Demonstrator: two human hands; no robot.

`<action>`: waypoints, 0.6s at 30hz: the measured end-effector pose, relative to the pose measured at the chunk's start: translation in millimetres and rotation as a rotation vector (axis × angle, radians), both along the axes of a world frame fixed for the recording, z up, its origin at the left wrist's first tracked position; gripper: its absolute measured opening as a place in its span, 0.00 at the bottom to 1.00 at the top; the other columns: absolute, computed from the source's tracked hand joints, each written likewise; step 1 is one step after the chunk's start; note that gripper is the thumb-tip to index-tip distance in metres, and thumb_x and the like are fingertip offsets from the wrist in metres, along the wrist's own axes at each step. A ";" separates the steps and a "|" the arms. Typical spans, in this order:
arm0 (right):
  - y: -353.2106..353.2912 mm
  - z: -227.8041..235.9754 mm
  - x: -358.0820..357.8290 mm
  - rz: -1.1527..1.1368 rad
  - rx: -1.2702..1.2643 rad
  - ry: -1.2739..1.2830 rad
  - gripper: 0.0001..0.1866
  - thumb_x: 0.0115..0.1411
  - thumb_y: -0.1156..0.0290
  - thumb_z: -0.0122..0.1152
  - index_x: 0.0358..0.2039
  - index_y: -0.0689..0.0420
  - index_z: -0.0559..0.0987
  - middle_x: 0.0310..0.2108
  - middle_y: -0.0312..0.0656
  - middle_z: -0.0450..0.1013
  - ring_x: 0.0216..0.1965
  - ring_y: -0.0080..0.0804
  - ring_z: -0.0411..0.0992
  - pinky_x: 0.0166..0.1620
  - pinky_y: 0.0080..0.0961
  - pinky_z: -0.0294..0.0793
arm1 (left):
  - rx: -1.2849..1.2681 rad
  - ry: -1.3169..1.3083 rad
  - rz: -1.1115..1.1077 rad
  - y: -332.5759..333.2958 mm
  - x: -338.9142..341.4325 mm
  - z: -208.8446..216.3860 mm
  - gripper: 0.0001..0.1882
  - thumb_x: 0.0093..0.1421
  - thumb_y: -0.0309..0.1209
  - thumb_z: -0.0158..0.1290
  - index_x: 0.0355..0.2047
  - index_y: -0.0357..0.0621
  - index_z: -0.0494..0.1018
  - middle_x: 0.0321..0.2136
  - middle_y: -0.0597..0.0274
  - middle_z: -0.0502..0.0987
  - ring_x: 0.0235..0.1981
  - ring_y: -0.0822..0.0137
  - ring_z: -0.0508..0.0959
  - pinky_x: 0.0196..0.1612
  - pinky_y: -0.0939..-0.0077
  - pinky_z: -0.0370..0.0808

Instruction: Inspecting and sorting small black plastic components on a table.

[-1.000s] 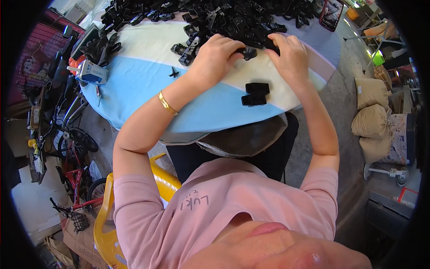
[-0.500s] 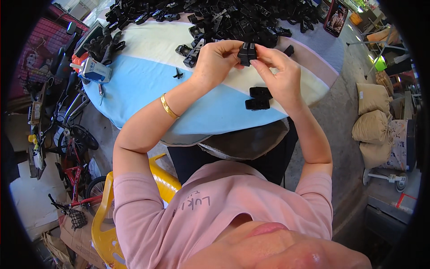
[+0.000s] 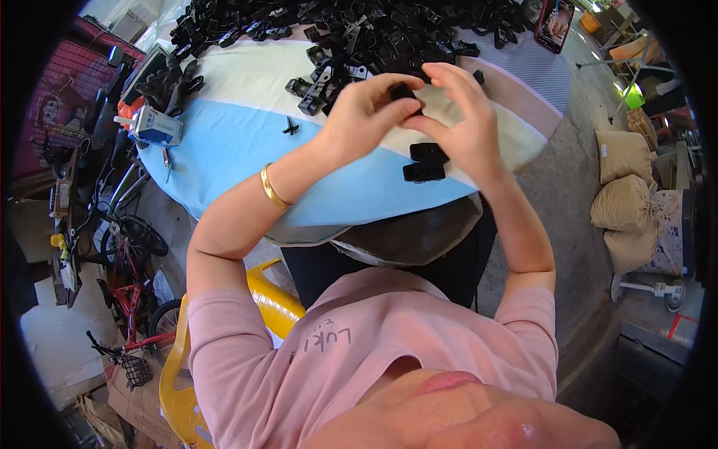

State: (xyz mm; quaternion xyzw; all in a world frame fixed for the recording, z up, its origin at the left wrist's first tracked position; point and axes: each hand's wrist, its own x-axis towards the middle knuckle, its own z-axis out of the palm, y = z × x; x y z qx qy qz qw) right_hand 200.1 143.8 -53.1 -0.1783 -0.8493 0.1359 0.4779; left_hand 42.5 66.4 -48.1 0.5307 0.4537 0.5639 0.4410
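Over the cloth-covered table [image 3: 239, 142], my left hand [image 3: 359, 116] pinches a small black plastic part [image 3: 402, 91] between thumb and fingers, which partly hide it. Close on its right is my right hand [image 3: 462, 123], fingers raised and spread apart, its thumb tip beside the left thumb at the part's lower end. Below the hands lie two black plastic blocks, an upper block [image 3: 428, 153] and a lower block [image 3: 424, 172], side by side near the table's front edge. A small pointed black piece [image 3: 290, 126] rests on the blue stripe left of my left hand.
A large pile of black plastic parts [image 3: 389, 37] spreads across the far side. At the table's left stand a blue-and-white carton [image 3: 155, 126] and dark gloves [image 3: 166, 86]. A phone [image 3: 555, 26] stands upright far right. A yellow chair [image 3: 179, 389] is at lower left, sacks [image 3: 624, 202] at right.
The fingers of my right hand have come off the black part and spread upward. My left hand keeps the part, now tilted and more covered. The view has shifted slightly.
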 end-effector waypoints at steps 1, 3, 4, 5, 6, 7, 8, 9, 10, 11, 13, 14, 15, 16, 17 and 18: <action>9.2 0.7 9.3 0.142 -0.250 -0.001 0.22 0.49 0.75 0.64 0.46 0.59 0.74 0.39 0.43 0.73 0.41 0.31 0.71 0.43 0.25 0.71 | 0.027 0.313 0.069 -6.0 3.9 6.1 0.21 0.56 0.29 0.54 0.49 0.36 0.64 0.26 0.54 0.77 0.27 0.67 0.76 0.31 0.77 0.72; 26.9 0.1 23.2 0.227 -0.582 0.022 0.14 0.54 0.76 0.58 0.43 0.61 0.75 0.35 0.42 0.75 0.37 0.27 0.73 0.41 0.21 0.71 | 0.074 0.768 0.143 -12.4 10.2 7.3 0.22 0.54 0.30 0.54 0.47 0.38 0.62 0.25 0.46 0.74 0.27 0.49 0.75 0.32 0.66 0.72; 34.2 1.4 25.7 0.225 -0.582 0.020 0.14 0.54 0.76 0.58 0.43 0.61 0.75 0.35 0.42 0.75 0.37 0.27 0.73 0.41 0.21 0.71 | 0.075 0.765 0.144 -12.7 11.4 3.1 0.22 0.54 0.30 0.54 0.47 0.38 0.62 0.25 0.46 0.74 0.27 0.49 0.75 0.32 0.66 0.72; 41.0 3.6 26.6 0.104 -0.402 -0.070 0.12 0.55 0.76 0.57 0.41 0.60 0.76 0.34 0.42 0.75 0.35 0.27 0.73 0.40 0.20 0.70 | 0.190 0.890 0.091 -13.5 12.2 -0.9 0.23 0.53 0.33 0.55 0.47 0.39 0.62 0.25 0.48 0.74 0.28 0.49 0.74 0.33 0.64 0.72; 47.9 4.6 25.2 -0.017 -0.221 -0.159 0.10 0.55 0.77 0.57 0.39 0.60 0.77 0.33 0.42 0.75 0.34 0.27 0.73 0.39 0.19 0.70 | 0.308 1.013 0.036 -14.2 13.2 -3.2 0.24 0.53 0.36 0.55 0.47 0.39 0.63 0.26 0.50 0.74 0.29 0.50 0.73 0.34 0.63 0.72; 56.5 -4.7 20.9 -0.025 0.002 -0.158 0.09 0.53 0.74 0.58 0.36 0.58 0.78 0.31 0.40 0.75 0.33 0.30 0.73 0.38 0.21 0.70 | 0.391 1.049 0.024 -16.3 15.0 -4.4 0.23 0.52 0.41 0.56 0.44 0.39 0.66 0.27 0.53 0.72 0.31 0.51 0.72 0.34 0.63 0.71; 55.7 -5.9 18.0 -0.026 0.001 -0.160 0.09 0.53 0.74 0.58 0.36 0.58 0.78 0.31 0.40 0.75 0.33 0.30 0.73 0.38 0.21 0.70 | 0.390 1.047 0.023 -17.5 15.3 -3.9 0.23 0.52 0.41 0.56 0.44 0.39 0.66 0.27 0.53 0.72 0.31 0.51 0.72 0.34 0.63 0.71; 53.4 -6.8 12.7 -0.076 0.087 -0.246 0.09 0.52 0.73 0.59 0.36 0.57 0.78 0.30 0.39 0.74 0.34 0.32 0.72 0.38 0.23 0.70 | 0.428 1.038 0.026 -18.4 15.2 -1.6 0.22 0.51 0.42 0.55 0.40 0.40 0.68 0.28 0.54 0.72 0.31 0.52 0.72 0.34 0.64 0.72; 51.4 -7.5 7.5 -0.127 0.173 -0.331 0.10 0.51 0.71 0.60 0.36 0.56 0.79 0.30 0.37 0.73 0.34 0.34 0.70 0.38 0.25 0.70 | 0.465 1.028 0.030 -18.7 14.6 1.1 0.20 0.51 0.43 0.55 0.36 0.40 0.71 0.28 0.55 0.71 0.32 0.53 0.72 0.34 0.64 0.72; 49.7 -9.0 0.0 -0.117 0.171 -0.329 0.10 0.51 0.71 0.60 0.36 0.56 0.79 0.30 0.37 0.73 0.34 0.34 0.70 0.38 0.25 0.70 | 0.445 1.058 0.153 -19.2 10.6 4.5 0.19 0.50 0.43 0.57 0.33 0.41 0.72 0.28 0.55 0.71 0.32 0.54 0.72 0.35 0.65 0.72; 47.5 -9.9 -7.0 -0.188 0.250 -0.467 0.09 0.49 0.69 0.61 0.33 0.55 0.79 0.29 0.35 0.71 0.35 0.35 0.68 0.37 0.29 0.69 | 0.315 1.145 0.324 -15.4 -4.8 17.7 0.16 0.46 0.41 0.60 0.29 0.42 0.75 0.27 0.56 0.70 0.34 0.56 0.72 0.36 0.67 0.72; 46.7 -9.5 -8.1 -0.189 0.249 -0.469 0.09 0.49 0.69 0.61 0.33 0.55 0.79 0.29 0.35 0.71 0.35 0.35 0.68 0.37 0.29 0.69 | 0.254 1.176 0.359 -14.0 -17.1 21.3 0.14 0.45 0.38 0.61 0.28 0.43 0.76 0.27 0.57 0.70 0.35 0.57 0.72 0.37 0.67 0.72; 46.2 -9.0 -9.7 -0.181 0.241 -0.459 0.09 0.49 0.69 0.61 0.32 0.55 0.78 0.29 0.35 0.70 0.34 0.35 0.68 0.36 0.29 0.69 | 0.197 1.225 0.364 -15.1 -27.5 22.7 0.13 0.44 0.38 0.61 0.28 0.44 0.76 0.28 0.57 0.70 0.35 0.57 0.71 0.37 0.67 0.72; 45.7 -8.9 -11.1 -0.174 0.234 -0.449 0.08 0.49 0.69 0.61 0.31 0.55 0.78 0.29 0.35 0.69 0.34 0.34 0.68 0.36 0.29 0.69 | 0.141 1.274 0.369 -15.4 -33.9 23.2 0.13 0.44 0.37 0.61 0.28 0.44 0.76 0.28 0.57 0.70 0.36 0.58 0.71 0.37 0.67 0.72; 45.1 -8.9 -12.3 -0.168 0.236 -0.448 0.08 0.49 0.69 0.61 0.31 0.55 0.78 0.29 0.35 0.69 0.34 0.34 0.68 0.36 0.29 0.69 | 0.137 1.275 0.374 -13.7 -35.9 20.8 0.13 0.44 0.37 0.61 0.28 0.44 0.76 0.28 0.57 0.70 0.36 0.58 0.71 0.37 0.67 0.72; 44.1 -9.1 -12.8 -0.158 0.220 -0.451 0.08 0.49 0.69 0.62 0.30 0.55 0.77 0.29 0.35 0.70 0.34 0.34 0.68 0.36 0.29 0.69 | 0.148 1.323 0.336 -12.2 -37.1 16.0 0.13 0.44 0.37 0.61 0.28 0.45 0.77 0.28 0.58 0.71 0.36 0.58 0.71 0.37 0.67 0.72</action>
